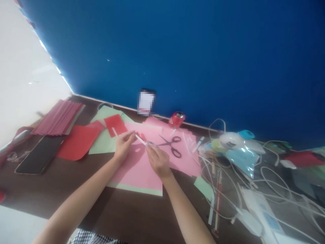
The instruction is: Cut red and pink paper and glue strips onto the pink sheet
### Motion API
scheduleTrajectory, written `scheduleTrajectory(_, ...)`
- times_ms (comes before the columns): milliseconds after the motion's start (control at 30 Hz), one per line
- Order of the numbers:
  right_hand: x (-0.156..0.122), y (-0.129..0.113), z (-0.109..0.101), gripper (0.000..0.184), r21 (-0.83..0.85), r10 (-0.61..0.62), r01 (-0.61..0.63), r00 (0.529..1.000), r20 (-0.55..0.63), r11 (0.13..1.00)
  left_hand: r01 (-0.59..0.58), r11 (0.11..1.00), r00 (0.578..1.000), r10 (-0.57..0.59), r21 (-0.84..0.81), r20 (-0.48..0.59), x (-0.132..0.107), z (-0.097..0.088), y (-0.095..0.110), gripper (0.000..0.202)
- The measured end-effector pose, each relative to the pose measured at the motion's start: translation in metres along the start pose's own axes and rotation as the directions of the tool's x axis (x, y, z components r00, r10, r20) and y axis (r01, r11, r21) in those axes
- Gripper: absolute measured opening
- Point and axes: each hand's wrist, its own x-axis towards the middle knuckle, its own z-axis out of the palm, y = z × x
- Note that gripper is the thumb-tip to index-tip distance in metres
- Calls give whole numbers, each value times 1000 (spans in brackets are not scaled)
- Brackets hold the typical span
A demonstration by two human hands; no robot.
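Observation:
Over the pink paper sheets (pixel 142 169), my two hands hold a thin white strip (pixel 140 139) stretched between them. The fingertips of my left hand (pixel 123 145) are pinched at its left end. A second short white piece (pixel 115 132) sticks up beside that hand. My right hand (pixel 158 160) is closed around the strip's lower right end, where a pale, blurred thing shows at the fingers. Black scissors (pixel 169 143) lie half open just right of my right hand. Behind my left hand is a red paper square (pixel 115 125).
Left are a larger red sheet (pixel 77 142), a dark phone (pixel 39 155) and a stack of pleated pink paper (pixel 58 117). A red, shiny object (pixel 177 119) stands near the blue wall (pixel 177 61). White cables (pixel 275 183) and plastic packets (pixel 243 157) clutter the right side.

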Motion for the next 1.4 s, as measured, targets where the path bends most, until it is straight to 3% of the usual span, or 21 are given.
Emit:
scheduleTrajectory(300, -2, 4, 5, 27, -75, 17, -13, 999, 46, 997, 54, 996, 995, -60, -71, -81, 4, -1, 0, 40)
scheduleTrajectory(1000, -10, 11, 11, 38, -143, 64, -45, 989, 134, 989, 174, 920, 968, -224, -350, -109, 6, 4, 6, 21)
scheduleTrajectory(1100, -13, 13, 14, 37, -136, 68, -51, 990, 120, 989, 220, 891, 962, -265, -398, -62, 7, 4, 5, 19)
scheduleTrajectory(1233, -13, 13, 15, 34, -98, 58, -52, 996, 68, 994, 302, 833, 951, -295, -464, 91, 8, 3, 3, 18)
scheduleTrajectory(1400, -10, 10, 12, 30, -82, 49, -46, 998, 41, 996, 373, 846, 921, -289, -380, 262, 3, 5, 0, 26)
